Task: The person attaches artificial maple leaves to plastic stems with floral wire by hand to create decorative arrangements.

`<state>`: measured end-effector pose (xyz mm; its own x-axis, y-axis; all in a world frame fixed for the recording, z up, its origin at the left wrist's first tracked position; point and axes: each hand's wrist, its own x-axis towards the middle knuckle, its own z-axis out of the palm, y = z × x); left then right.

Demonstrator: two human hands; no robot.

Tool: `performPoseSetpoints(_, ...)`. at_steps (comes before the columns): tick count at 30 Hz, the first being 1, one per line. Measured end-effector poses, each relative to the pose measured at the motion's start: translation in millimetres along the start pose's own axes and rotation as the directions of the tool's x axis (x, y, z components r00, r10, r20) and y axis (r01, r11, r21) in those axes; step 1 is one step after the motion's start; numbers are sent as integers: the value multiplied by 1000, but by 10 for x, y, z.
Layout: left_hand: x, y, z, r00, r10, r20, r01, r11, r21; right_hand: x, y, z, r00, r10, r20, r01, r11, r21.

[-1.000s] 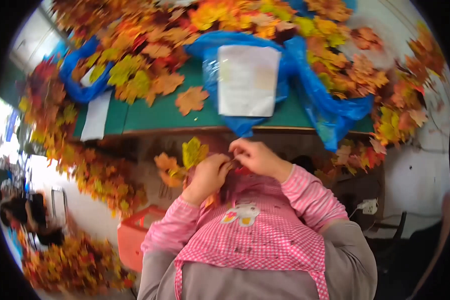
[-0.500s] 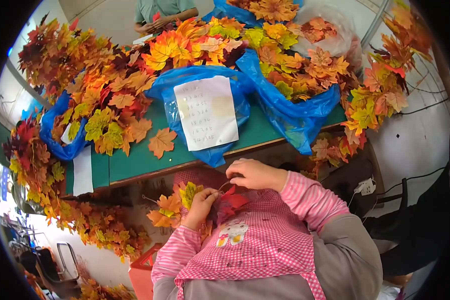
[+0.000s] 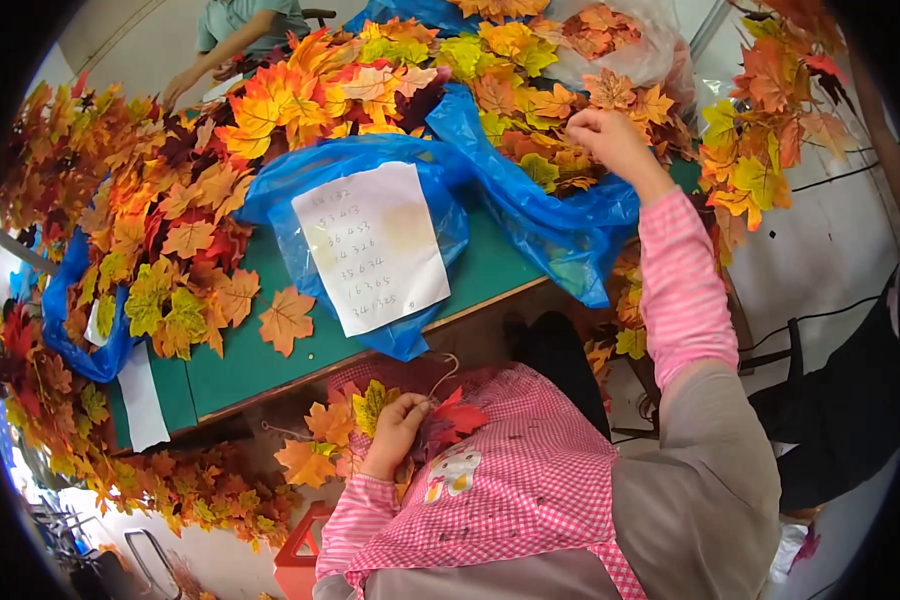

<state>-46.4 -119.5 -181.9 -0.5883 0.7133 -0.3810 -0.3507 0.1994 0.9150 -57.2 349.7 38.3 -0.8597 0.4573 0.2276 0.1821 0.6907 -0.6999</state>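
In my lap, my left hand is closed round the thin stem of an artificial maple-leaf garland. Orange and yellow leaves fan out to its left, and a red leaf lies just to its right. The bare end of the stem curls up above the fingers. My right hand is stretched out over the heap of orange and yellow-green maple leaves in the right blue plastic bag. Its fingers are bent together at the leaves; what lies between them is hidden.
A white paper sheet with handwriting rests on another blue bag on the green table. Leaf bunches cover the table's left side. A garland hangs at right. Across the table, a person's arm reaches out. A red crate stands below.
My right hand has left the stem in my lap and moved up and right to the leaf heap. My left hand stays on the garland. The person opposite has stretched out an arm.
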Motion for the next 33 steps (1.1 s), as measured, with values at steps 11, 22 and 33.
performPoseSetpoints(11,48,15,-14,1000,-26,-3,25,998,-66,1162,594,605,934,-306,183,357,780,-514)
performPoseSetpoints(22,20,49,-17,1000,0,4,0,1000,-21,1031,311,193,999,-15,34,17,997,-76)
performPoseSetpoints(33,-26,-38,-28,999,43,-3,-43,996,75,1178,407,-476,990,35,-140,6,961,278)
